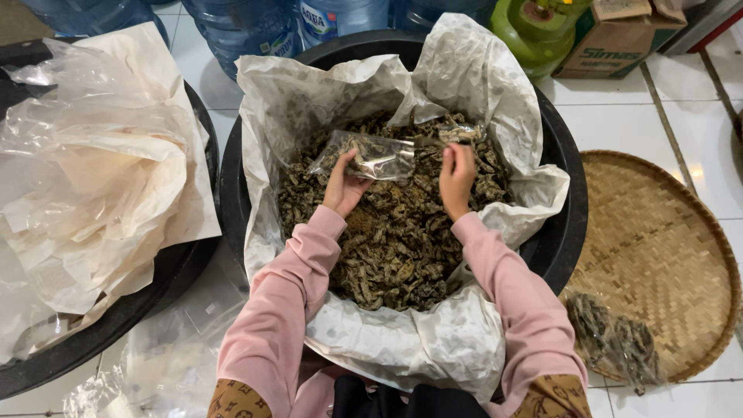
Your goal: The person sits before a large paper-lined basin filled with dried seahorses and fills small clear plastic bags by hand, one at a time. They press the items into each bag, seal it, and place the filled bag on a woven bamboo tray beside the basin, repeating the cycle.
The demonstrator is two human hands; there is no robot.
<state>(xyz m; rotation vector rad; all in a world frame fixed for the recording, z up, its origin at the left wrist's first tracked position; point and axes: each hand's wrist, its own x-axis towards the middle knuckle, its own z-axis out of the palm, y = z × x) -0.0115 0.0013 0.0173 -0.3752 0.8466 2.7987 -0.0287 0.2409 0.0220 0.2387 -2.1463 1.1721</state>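
White tiled floor (696, 101), items entered from nearest outward. At our feet lies crumpled clear plastic sheeting (155, 371). To our right, a round woven bamboo tray (665, 255) rests on the tiles, with a filled clear plastic packet of dark dried pieces (615, 340) lying on its near edge. Directly before us stands a large black round tub (561, 224) lined with crinkled white paper (433, 340) and heaped with dark brown dried pieces (395, 240). Over the heap, our left hand (343, 188), in a pink sleeve, has its fingers closed on a small clear plastic bag (368, 157) partly filled with the same pieces; the bag is held just above the heap, toward the tub's far side. Our right hand (457, 174) has its fingers pinched together on the bag's right end. To our left, a second black tub (197, 255) holds cream paper and clear plastic (93, 170). Farthest: blue water jugs (248, 27), a green gas cylinder (538, 31), a cardboard box (615, 39).
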